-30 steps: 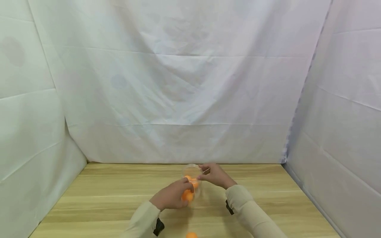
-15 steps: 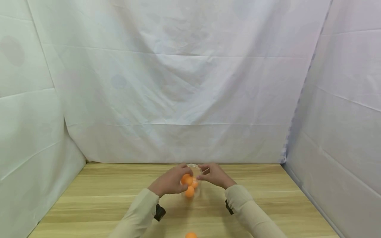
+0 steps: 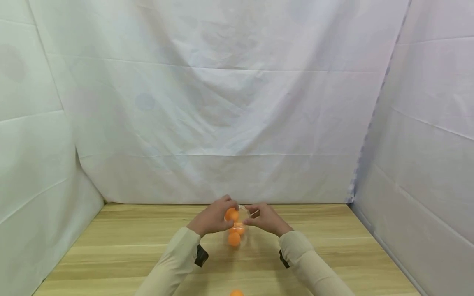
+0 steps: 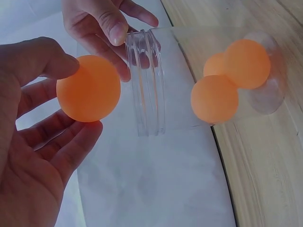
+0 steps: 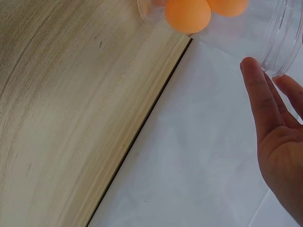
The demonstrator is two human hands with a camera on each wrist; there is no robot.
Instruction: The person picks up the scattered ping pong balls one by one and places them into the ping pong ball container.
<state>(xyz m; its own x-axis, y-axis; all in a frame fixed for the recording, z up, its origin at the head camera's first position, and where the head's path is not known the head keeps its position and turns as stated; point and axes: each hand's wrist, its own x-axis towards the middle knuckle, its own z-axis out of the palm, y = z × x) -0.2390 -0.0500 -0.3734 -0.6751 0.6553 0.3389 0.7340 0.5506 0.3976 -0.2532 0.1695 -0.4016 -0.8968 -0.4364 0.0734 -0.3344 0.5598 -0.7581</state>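
Holding an orange ball (image 4: 88, 88) at the mouth of a clear jar (image 4: 147, 85), the left hand (image 3: 212, 218) pinched it in its fingers while the right hand (image 3: 267, 219) gripped the jar's rim near the surface's (image 3: 111, 246) far edge. Three balls (image 4: 215, 98) lay inside; one loose ball (image 3: 235, 293) waited at the near edge.

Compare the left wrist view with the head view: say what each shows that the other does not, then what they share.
Only the left wrist view shows the threaded rim of the clear jar close up, and the thumb and fingertips pinching the held orange ball.

Only the head view shows the wooden table, the white cloth backdrop, both sleeves, and a loose orange ball at the table's near edge.

Both show the left hand holding the ball at the jar's mouth, the right hand in a grip on the rim, and orange balls inside.
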